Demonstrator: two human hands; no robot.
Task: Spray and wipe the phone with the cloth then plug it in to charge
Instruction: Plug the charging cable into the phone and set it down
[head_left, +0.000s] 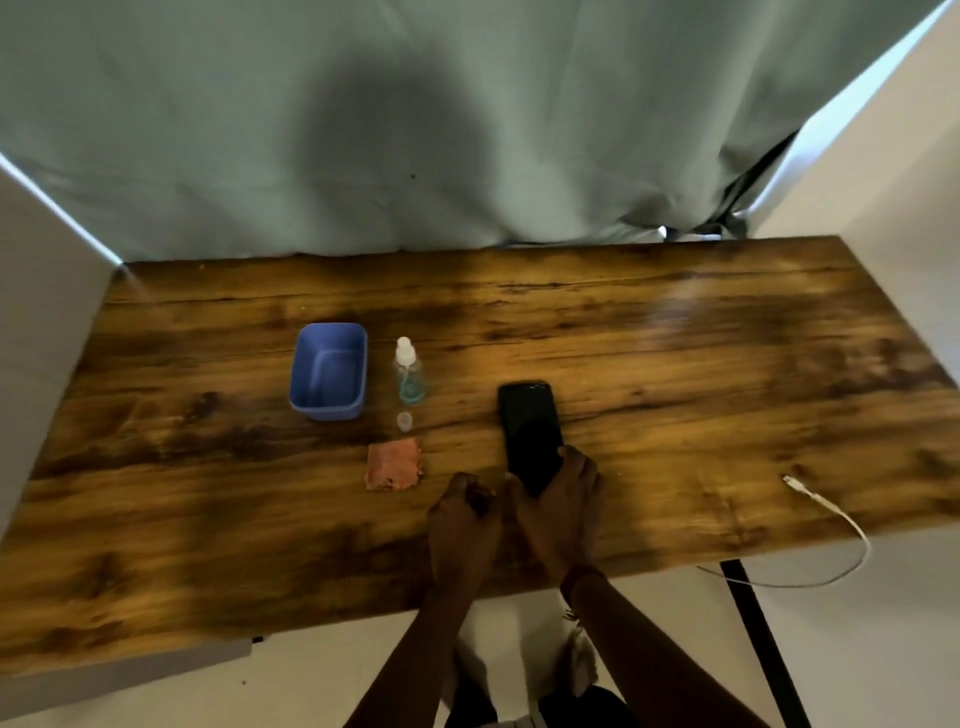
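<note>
Head view, the only one.

- Phone lay flat on the wooden table, screen dark, long axis running away from the person.
- Right hand gripped its near end, thumb on one long edge, fingers curled over the other.
- Left hand sat just beside the right, fingers curled under. Could not tell whether it held anything.
- Orange cloth lay crumpled to the left of the phone, apart from both hands. Beyond it stood the spray bottle, with its loose cap in front of it.
- A blue tub stood further left.
- White charging cable trailed off the right edge, plug end on the tabletop, well apart from the phone.

Judgement: the phone is rigid, light, glass-faced and probably slick once sprayed. It is best held by the long edges, as here, leaving the face free for the soft cloth.
</note>
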